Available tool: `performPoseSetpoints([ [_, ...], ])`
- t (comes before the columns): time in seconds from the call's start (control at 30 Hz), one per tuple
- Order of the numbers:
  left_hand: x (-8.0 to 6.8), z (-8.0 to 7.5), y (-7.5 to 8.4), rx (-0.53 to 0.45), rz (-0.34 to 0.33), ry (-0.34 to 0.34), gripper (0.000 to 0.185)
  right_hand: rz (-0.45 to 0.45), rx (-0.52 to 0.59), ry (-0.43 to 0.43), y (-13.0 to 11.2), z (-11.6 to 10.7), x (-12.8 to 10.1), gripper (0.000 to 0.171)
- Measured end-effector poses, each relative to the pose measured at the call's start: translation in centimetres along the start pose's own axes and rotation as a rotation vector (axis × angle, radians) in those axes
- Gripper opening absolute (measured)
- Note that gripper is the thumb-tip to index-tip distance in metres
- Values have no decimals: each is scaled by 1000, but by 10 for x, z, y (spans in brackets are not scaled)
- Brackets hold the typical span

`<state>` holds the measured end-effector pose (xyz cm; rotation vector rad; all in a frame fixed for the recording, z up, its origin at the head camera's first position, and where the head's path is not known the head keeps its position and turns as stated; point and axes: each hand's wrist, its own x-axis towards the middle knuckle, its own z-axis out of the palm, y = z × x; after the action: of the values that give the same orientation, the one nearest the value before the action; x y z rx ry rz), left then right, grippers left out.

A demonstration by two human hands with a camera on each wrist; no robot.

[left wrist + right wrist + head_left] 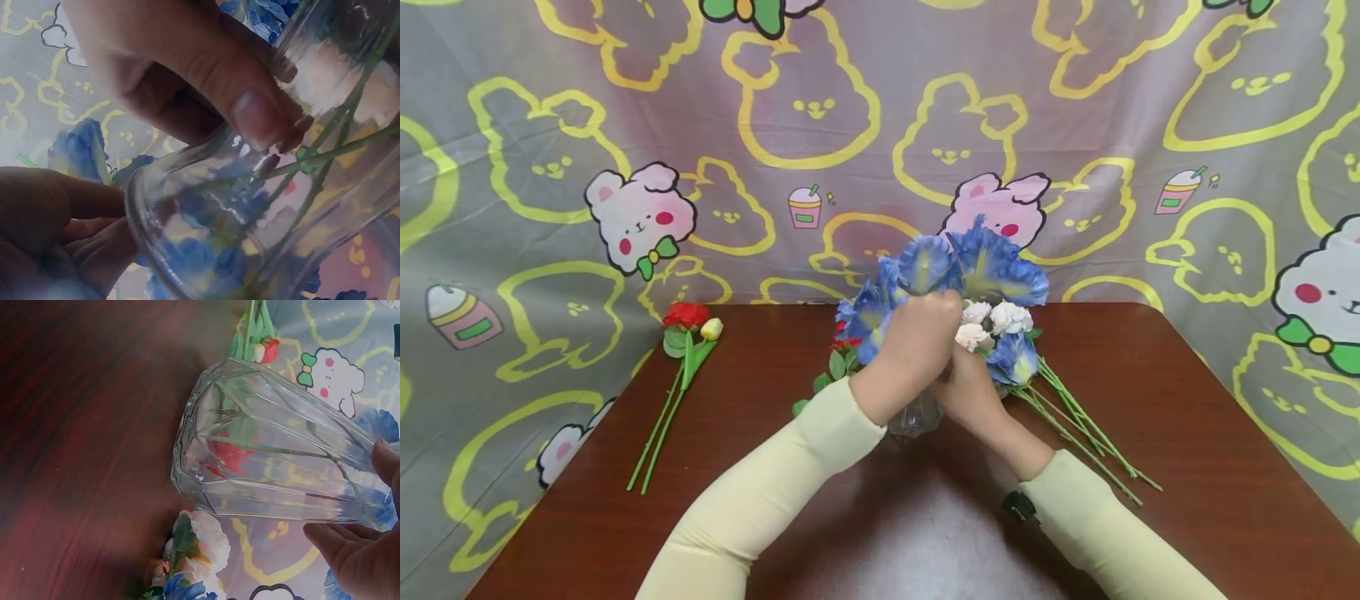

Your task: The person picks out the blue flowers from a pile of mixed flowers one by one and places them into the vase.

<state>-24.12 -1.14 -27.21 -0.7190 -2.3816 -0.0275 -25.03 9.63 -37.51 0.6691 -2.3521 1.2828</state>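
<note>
1. head view: glass vase (914, 417) stands mid-table (1187, 400), mostly hidden behind both wrists.
2. left hand (917, 342) curls around blue flowers (970, 262) above the vase mouth.
3. right hand (970, 392) grips the vase neck, fingers (350, 550) wrapped around the glass.

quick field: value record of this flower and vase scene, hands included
left hand: grips the blue flowers over the vase
right hand: holds the glass vase near its neck
vase: clear, faceted, green stems inside
white flowers: beside the blue ones, behind the hands
red rose: lies on the table, left side, apart
loose stems: lie on the table, right side
table: dark brown wood
</note>
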Motion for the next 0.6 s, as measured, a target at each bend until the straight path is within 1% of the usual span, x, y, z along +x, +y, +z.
performPoseSetpoints([
  [0.1,2,1,-2,-11,-25,-69,17,-2,-6,3,1,1,0,34],
  [0.2,3,2,-5,-32,-72,-141,15,6,-3,-4,1,2,0,44],
  [0.3,4,2,-8,-46,-111,-189,13,18,7,-14,1,2,0,52],
  [0.37,4,3,-11,-51,-121,-200,13,21,11,-15,1,2,0,56],
  [0.43,4,5,-12,-37,-113,-201,12,18,9,-9,1,2,0,57],
  [0.6,2,9,-15,-24,-110,-202,9,10,3,7,0,3,0,53],
])
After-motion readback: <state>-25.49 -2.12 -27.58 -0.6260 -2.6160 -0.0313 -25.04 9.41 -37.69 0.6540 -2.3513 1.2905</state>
